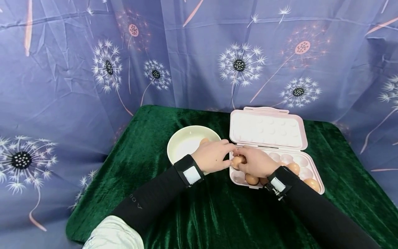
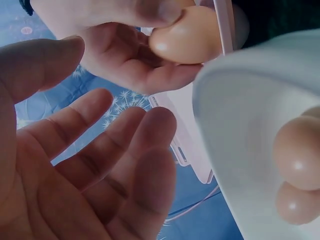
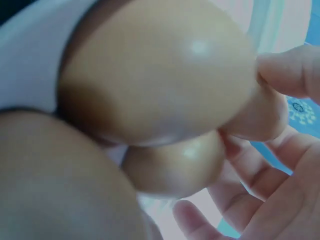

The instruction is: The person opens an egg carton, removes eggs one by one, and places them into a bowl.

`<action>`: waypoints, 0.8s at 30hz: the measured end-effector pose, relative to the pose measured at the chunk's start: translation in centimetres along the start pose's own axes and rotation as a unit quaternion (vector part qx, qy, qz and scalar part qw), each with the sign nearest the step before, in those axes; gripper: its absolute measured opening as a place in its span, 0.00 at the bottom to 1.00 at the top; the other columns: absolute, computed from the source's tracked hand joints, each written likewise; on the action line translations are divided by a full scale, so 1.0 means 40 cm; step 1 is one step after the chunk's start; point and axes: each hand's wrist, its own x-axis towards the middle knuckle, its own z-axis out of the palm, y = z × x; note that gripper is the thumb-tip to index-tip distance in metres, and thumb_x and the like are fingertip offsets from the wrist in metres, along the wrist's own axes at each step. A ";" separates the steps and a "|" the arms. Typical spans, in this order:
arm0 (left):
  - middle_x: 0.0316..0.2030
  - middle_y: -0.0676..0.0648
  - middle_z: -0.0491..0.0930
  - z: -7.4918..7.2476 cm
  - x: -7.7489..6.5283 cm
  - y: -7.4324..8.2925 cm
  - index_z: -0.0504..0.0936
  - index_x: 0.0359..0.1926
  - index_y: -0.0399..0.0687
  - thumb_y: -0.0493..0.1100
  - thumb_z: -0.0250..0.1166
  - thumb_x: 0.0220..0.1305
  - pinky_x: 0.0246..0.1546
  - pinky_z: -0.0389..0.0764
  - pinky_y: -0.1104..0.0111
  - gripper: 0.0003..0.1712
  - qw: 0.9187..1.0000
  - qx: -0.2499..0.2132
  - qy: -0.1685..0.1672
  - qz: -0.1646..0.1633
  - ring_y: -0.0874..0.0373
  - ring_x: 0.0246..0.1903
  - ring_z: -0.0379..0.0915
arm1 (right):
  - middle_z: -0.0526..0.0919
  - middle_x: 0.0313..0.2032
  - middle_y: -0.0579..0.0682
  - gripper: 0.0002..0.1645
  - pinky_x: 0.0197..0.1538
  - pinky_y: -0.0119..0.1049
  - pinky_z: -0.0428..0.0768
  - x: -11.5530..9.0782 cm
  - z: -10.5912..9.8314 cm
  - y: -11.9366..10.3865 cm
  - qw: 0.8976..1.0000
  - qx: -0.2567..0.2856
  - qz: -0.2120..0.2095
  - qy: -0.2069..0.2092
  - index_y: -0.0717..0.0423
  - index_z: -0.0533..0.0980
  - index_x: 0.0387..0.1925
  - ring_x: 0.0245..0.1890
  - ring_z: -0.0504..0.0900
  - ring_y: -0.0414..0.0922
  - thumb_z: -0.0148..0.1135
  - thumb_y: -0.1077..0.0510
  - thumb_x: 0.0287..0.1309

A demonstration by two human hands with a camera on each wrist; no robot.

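Note:
A brown egg point(image 1: 238, 161) sits between the thumb and fingers of my right hand point(image 1: 258, 162), at the left end of a pink egg box point(image 1: 306, 173). The left wrist view shows the same pinch on the egg point(image 2: 187, 37). My left hand point(image 1: 212, 155) hovers by the near right rim of a cream bowl point(image 1: 181, 147), its fingertips close to the right hand. In the left wrist view its fingers point(image 2: 155, 165) are loosely spread, holding nothing. Two eggs point(image 2: 300, 155) in the bowl show there; the head view shows part of one.
Other brown eggs point(image 1: 311, 184) lie in the box's cups, several partly hidden by the right hand. The box's lid point(image 1: 267, 129) stands open toward the back. Dark green cloth point(image 1: 140, 148) covers the table, with a blue dandelion-print curtain point(image 1: 199, 62) behind.

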 end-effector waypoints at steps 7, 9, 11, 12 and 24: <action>0.51 0.55 0.78 -0.002 0.000 -0.003 0.78 0.61 0.62 0.54 0.66 0.68 0.31 0.73 0.65 0.22 1.000 0.008 0.013 0.009 0.66 0.30 0.73 | 0.78 0.38 0.45 0.20 0.40 0.41 0.73 -0.005 -0.018 -0.002 0.998 0.063 0.013 0.012 0.53 0.80 0.52 0.35 0.74 0.44 0.66 0.62 0.55; 0.51 0.54 0.78 -0.004 -0.001 -0.004 0.78 0.61 0.61 0.53 0.66 0.68 0.30 0.73 0.66 0.22 1.000 0.004 0.018 0.014 0.66 0.29 0.73 | 0.78 0.40 0.46 0.22 0.41 0.41 0.73 -0.006 -0.021 -0.004 0.997 0.074 0.016 0.020 0.55 0.80 0.54 0.35 0.74 0.44 0.65 0.63 0.56; 0.51 0.54 0.78 -0.005 -0.001 -0.005 0.78 0.61 0.59 0.52 0.66 0.68 0.28 0.73 0.67 0.22 1.000 -0.001 0.024 0.018 0.65 0.29 0.72 | 0.79 0.41 0.47 0.23 0.40 0.41 0.74 -0.007 -0.022 -0.007 0.996 0.089 0.019 0.023 0.56 0.79 0.55 0.35 0.75 0.45 0.64 0.63 0.56; 0.51 0.54 0.78 -0.005 -0.001 -0.006 0.78 0.61 0.59 0.51 0.66 0.68 0.28 0.73 0.67 0.22 0.999 -0.004 0.028 0.019 0.65 0.29 0.72 | 0.78 0.40 0.47 0.22 0.38 0.41 0.75 -0.007 -0.022 -0.008 0.995 0.100 0.020 0.024 0.55 0.80 0.55 0.34 0.75 0.45 0.64 0.64 0.57; 0.51 0.52 0.75 0.001 -0.002 -0.007 0.77 0.65 0.59 0.52 0.68 0.66 0.33 0.75 0.68 0.27 0.998 -0.019 0.061 0.014 0.62 0.37 0.71 | 0.79 0.38 0.49 0.16 0.28 0.39 0.77 -0.008 -0.026 -0.030 0.976 0.211 0.042 0.028 0.44 0.78 0.55 0.28 0.78 0.48 0.64 0.51 0.67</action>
